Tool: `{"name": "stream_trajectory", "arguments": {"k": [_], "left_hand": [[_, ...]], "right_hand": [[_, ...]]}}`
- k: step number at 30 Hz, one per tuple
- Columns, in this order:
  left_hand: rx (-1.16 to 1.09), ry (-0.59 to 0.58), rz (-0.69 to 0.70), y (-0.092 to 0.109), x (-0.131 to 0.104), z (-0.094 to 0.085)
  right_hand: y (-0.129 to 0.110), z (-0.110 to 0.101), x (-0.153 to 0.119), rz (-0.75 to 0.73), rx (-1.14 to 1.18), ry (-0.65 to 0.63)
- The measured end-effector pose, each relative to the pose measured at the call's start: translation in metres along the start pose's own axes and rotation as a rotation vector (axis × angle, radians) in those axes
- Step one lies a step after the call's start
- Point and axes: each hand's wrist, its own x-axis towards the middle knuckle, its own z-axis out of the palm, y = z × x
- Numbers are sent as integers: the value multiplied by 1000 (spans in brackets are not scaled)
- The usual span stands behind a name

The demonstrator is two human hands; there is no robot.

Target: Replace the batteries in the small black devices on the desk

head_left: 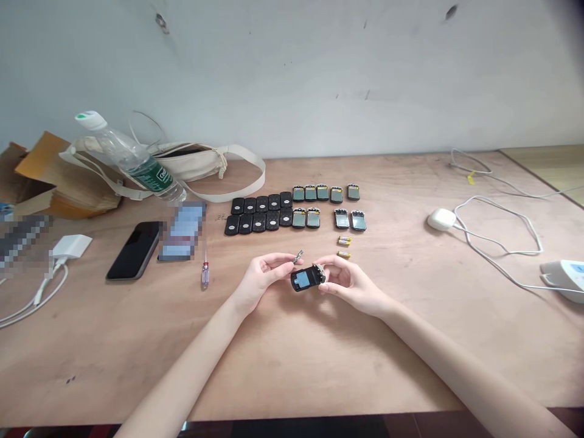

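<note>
My left hand [269,275] pinches a small, narrow metallic piece [298,257] between thumb and fingertips; its exact kind is too small to make out. Just right of it, my right hand [349,283] grips a small black electronic device [302,280] by its metallic-looking end, with a pale bluish panel facing up. Beyond my hands lie yellow-and-silver batteries [344,241]. Further back, small devices with grey screens [298,218] are laid out in two rows. Left of these sit two rows of black covers [259,222], each with a small pale oval mark.
A screwdriver [205,277], a black phone [134,250] and a blurred-out phone [182,231] lie to the left. Behind them a water bottle [155,173] leans by a cream bag [196,163] and an open cardboard box [59,176]. A white mouse-shaped object [441,219] and cables are at right.
</note>
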Motion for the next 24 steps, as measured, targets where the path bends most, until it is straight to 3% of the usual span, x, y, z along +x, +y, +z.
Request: {"name": "stream_trajectory", "arguments": {"k": [7,11,16,24], "left_hand": [[213,33,33,-3,-1,6],[377,4,149,-9,-3,12],[439,23,276,-13,-3,12],[452,17,268,-19,1,7]], "right_hand": [[1,0,-1,13,-9,20],[4,1,1,-29,-13,23],[7,1,3,-73,-46,11],[14,-2,7,-117,-94,7]]}}
